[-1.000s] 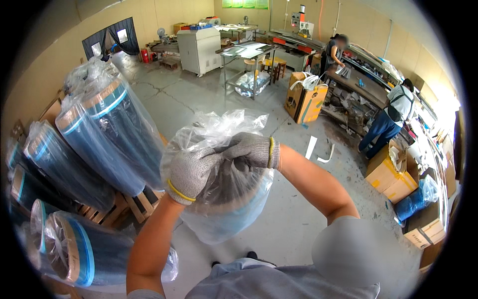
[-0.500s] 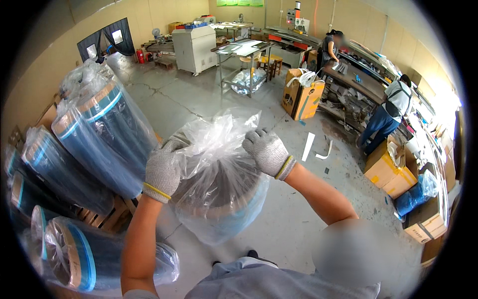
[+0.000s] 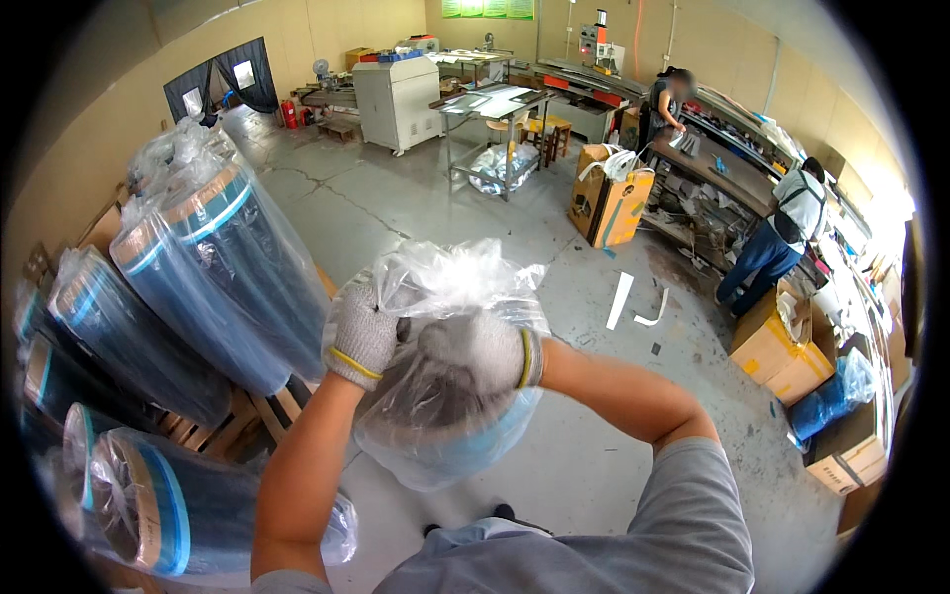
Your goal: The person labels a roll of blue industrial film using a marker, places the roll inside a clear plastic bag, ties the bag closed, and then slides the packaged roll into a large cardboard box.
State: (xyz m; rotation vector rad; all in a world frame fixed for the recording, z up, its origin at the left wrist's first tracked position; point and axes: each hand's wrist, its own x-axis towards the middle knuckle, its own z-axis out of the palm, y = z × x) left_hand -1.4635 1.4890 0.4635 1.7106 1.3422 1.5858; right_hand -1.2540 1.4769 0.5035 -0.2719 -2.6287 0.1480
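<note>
The left hand clamps the clear plastic bag; beside that hand, the right hand blurs, its grip unclear.

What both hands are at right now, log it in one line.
left gloved hand: at clear plastic bag | right gloved hand: on bag, blurred | bag: bunched over roll | at left: plastic-wrapped rolls

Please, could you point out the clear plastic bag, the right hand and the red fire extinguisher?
Clear plastic bag [image 3: 455, 278]: head view, bunched top.
Right hand [image 3: 479, 353]: head view, gloved back, blurred.
Red fire extinguisher [image 3: 289, 115]: head view, its body.
</note>
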